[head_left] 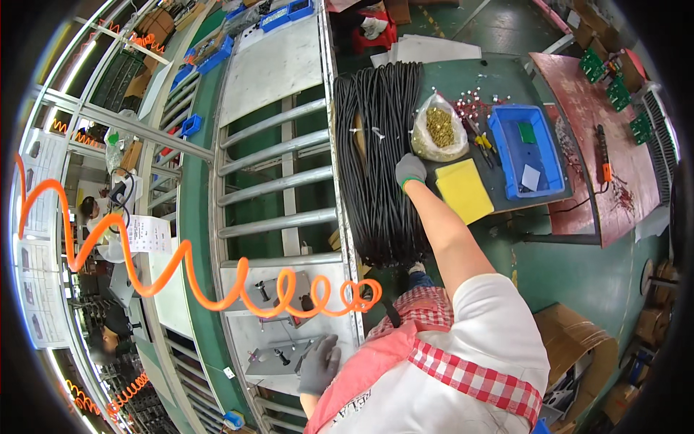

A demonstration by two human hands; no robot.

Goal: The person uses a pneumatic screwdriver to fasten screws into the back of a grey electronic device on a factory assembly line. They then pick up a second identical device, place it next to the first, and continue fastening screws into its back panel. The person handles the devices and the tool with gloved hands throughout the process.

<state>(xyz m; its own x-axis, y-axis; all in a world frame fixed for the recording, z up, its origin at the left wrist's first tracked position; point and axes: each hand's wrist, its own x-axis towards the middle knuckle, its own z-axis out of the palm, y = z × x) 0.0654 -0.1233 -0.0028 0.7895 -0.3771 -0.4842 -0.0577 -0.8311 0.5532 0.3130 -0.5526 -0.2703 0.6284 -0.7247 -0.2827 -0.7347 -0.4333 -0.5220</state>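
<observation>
- Head view, centre: the right hand (410, 170), in a grey glove, is at the right edge of a thick bundle of black cables (383, 210), just beside the clear bag (441, 153) of brass-coloured pieces. Its fingers look bent, but the palm is turned away – I cannot tell whether it grips a cable.
- The cables lie lengthwise and drape over the near edge of the green-topped table (463, 76), probably so that single lengths can be drawn from close to the body.
- Lower centre: the left hand (318, 365), also gloved, is just beside a grey metal plate (271, 358) bearing small black parts. No object shows in it; its inner side is hidden, so its grip cannot be told. Its place perhaps keeps it handy to the plate.
- Right of centre: the bag's mouth gapes upward, likely for easy picking. Yellow sheets (465, 192) lie just below it, and hand tools (486, 148) lie between it and the blue tray (506, 163), whose raised walls presumably keep loose items together.
- Left to centre: an orange coiled hose (246, 289) hangs across the frame – its coils likely give stretch.
</observation>
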